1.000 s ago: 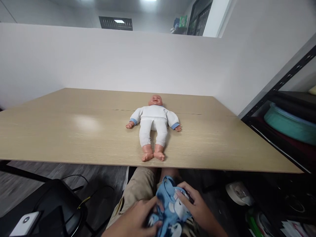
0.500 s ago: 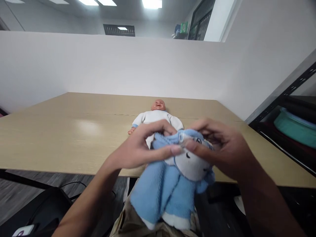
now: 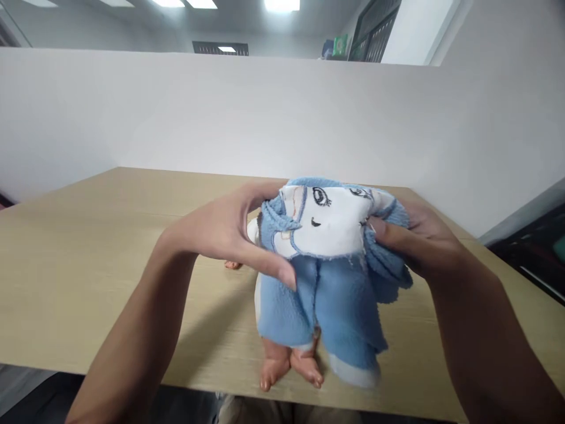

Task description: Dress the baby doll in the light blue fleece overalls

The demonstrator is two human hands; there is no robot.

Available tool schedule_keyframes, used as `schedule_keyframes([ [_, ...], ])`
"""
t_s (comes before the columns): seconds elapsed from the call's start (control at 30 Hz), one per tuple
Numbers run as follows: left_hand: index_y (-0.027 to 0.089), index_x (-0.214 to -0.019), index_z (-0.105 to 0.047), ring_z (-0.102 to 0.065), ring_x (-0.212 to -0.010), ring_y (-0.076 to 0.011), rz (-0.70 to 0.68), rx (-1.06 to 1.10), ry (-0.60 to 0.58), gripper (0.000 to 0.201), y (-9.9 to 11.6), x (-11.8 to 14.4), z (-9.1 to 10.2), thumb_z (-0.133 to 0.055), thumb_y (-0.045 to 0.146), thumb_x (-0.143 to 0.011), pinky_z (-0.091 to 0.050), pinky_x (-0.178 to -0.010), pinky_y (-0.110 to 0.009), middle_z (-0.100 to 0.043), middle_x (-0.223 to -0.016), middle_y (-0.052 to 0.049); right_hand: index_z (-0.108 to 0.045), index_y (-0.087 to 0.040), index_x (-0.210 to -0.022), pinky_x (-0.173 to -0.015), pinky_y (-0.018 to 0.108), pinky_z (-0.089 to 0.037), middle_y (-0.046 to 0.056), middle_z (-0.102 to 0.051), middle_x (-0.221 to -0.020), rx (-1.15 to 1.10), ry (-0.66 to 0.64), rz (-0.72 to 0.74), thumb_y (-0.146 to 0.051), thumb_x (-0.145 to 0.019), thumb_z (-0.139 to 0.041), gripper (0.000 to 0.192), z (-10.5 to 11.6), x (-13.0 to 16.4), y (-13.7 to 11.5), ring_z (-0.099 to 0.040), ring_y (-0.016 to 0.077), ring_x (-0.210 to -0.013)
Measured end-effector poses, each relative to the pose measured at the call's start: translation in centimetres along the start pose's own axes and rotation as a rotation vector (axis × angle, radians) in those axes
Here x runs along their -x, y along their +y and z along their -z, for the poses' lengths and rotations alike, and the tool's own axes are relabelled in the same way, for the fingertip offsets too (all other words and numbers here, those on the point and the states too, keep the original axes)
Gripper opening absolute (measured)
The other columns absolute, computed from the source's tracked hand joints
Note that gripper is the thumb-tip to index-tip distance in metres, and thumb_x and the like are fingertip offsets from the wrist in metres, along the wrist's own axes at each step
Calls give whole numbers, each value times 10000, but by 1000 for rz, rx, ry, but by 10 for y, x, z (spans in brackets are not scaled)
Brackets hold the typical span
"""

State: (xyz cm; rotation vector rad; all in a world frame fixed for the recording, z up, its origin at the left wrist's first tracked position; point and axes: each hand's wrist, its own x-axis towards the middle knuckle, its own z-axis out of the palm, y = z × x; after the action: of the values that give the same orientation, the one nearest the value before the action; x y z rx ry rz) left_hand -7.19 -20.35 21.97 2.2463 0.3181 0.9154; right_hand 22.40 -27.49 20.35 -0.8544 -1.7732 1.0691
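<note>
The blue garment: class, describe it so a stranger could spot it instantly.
On the wide wooden table, two hands hold it above a doll's bare feet. The blue garment is fleecy, and alone carries a white patch stitched with a cartoon face.

No legible text, label, brand, number or sign anywhere in view.

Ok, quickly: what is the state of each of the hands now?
Left hand: closed on the blue garment.
Right hand: closed on the same blue garment.
</note>
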Motion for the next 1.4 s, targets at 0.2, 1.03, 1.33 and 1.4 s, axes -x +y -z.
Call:
schedule_keyframes([
  [0.2, 228, -1224, -773, -604, -1309, -342, -143, -171, -58, 581, -27, -16, 8, -961, 505, -749, -490, -1168, -493, -685, -1363, -143, -825, -227, -1088, -670, 272, -619, 48, -804, -938, -33, -113, -49, -428, -1018, -722, 237, 14, -33, 20, -751, 208, -802],
  [1.03, 225, -993, -770, -717, -930, -222, 202, 78, -31, 428, -77, -7, 9, -569, 597, -1063, -586, -834, -300, -760, -953, -61, -638, -229, -634, -655, 310, -522, 0, -606, -645, 19, -13, -90, -636, -1056, -571, 590, 33, -40, 46, -546, 175, -615],
  [1.33, 218, -941, -760, -712, -922, -237, 122, 197, 176, 454, -75, -15, -7, -784, 668, -885, -607, -802, -336, -720, -971, -61, -794, -199, -1074, -806, 291, -629, 56, -800, -1052, 40, -577, -185, -357, -834, -888, 302, 25, -40, 30, -761, 262, -1028],
  [1.4, 228, -959, -759, -712, -892, -228, 159, 222, 194, 474, -73, -15, -11, -724, 699, -923, -606, -763, -326, -713, -953, -55, -803, -205, -1173, -889, 312, -640, 65, -813, -1126, 97, -659, -170, -306, -877, -843, 315, 20, -43, 29, -764, 268, -1099],
])
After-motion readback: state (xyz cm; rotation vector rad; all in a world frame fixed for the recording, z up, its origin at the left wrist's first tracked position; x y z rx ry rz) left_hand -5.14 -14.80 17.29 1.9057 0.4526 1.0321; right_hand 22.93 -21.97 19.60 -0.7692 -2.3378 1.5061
